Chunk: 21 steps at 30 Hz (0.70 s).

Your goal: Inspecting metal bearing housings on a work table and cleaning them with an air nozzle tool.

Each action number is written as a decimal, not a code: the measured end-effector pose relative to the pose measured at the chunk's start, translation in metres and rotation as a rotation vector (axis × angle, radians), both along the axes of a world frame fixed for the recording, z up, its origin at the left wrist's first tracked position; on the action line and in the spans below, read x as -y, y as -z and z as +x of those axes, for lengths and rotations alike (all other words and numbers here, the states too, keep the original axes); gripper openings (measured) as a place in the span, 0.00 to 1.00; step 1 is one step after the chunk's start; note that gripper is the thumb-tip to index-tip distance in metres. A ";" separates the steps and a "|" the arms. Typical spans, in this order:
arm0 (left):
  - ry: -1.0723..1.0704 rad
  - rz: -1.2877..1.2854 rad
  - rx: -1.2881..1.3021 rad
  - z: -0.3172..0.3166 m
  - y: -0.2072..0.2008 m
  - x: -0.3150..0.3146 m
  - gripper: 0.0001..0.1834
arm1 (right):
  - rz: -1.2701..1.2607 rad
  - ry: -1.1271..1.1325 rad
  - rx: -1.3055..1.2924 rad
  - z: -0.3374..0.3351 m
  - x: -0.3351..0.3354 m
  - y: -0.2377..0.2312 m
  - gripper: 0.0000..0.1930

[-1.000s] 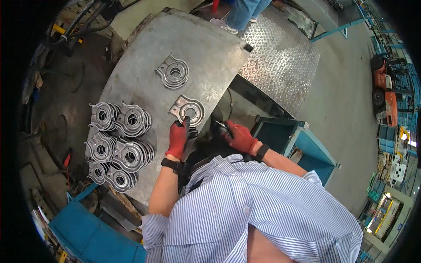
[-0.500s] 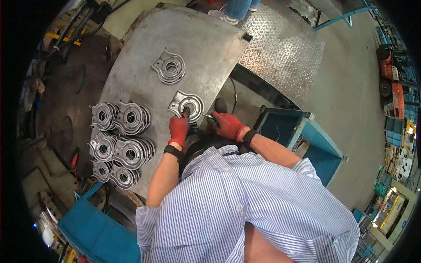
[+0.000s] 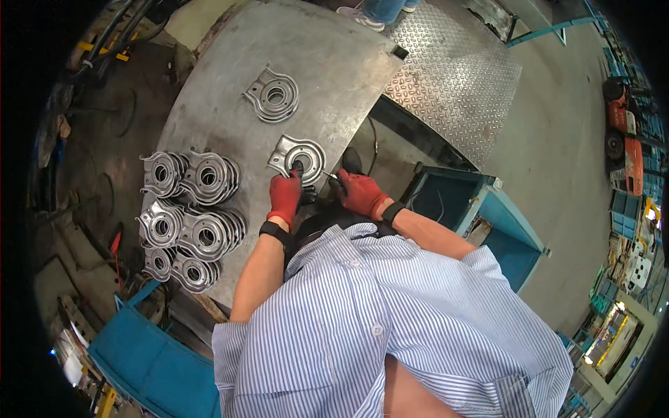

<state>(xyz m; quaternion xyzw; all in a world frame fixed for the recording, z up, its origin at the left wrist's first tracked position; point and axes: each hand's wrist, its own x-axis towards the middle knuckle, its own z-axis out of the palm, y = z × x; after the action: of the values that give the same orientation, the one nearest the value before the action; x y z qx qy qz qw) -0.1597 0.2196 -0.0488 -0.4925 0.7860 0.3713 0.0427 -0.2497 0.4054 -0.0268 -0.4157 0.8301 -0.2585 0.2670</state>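
Note:
A stamped metal bracket with a round ring (image 3: pixel 317 155) lies near the table's right edge. My left hand (image 3: pixel 286 196), in a red glove with dark fingertips, grips the ring's near side, its thumb at the central hole. My right hand (image 3: pixel 362 194), gloved alike, is closed around a thin pen-like tool (image 3: pixel 330 175), whose tip points at the ring's right rim. Whether the tip touches the metal is too small to tell. Farther up the table lies a similar pair of stacked brackets (image 3: pixel 284 106).
Several stacks of brackets (image 3: pixel 210 235) cover the left part of the metal table (image 3: pixel 327 49). Blue metal bins stand at the right (image 3: pixel 512 223) and lower left (image 3: pixel 157 362). Beyond the table are a tread-plate platform (image 3: pixel 449 83) and another person's legs (image 3: pixel 382 10). An orange forklift (image 3: pixel 622 139) stands far right.
The whole view has shifted slightly. Both hands keep almost the same place at the bracket, and the tool tip stays by its right rim.

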 end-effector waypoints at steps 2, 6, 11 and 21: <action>-0.016 0.002 -0.014 0.005 0.010 0.003 0.28 | 0.005 -0.001 -0.002 0.002 0.001 -0.001 0.18; -0.012 0.018 -0.041 0.006 0.018 0.005 0.29 | 0.013 -0.014 -0.009 0.002 -0.001 0.000 0.19; 0.037 -0.007 0.000 0.002 0.007 0.003 0.31 | -0.002 -0.015 0.005 0.002 -0.003 0.000 0.20; 0.036 -0.015 0.035 0.001 0.002 0.005 0.30 | -0.025 -0.014 0.053 0.000 -0.005 0.000 0.24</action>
<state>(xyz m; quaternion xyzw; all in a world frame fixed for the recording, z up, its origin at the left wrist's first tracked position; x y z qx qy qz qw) -0.1590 0.2144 -0.0508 -0.4848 0.7966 0.3561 0.0595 -0.2496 0.4109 -0.0267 -0.4175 0.8166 -0.2779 0.2856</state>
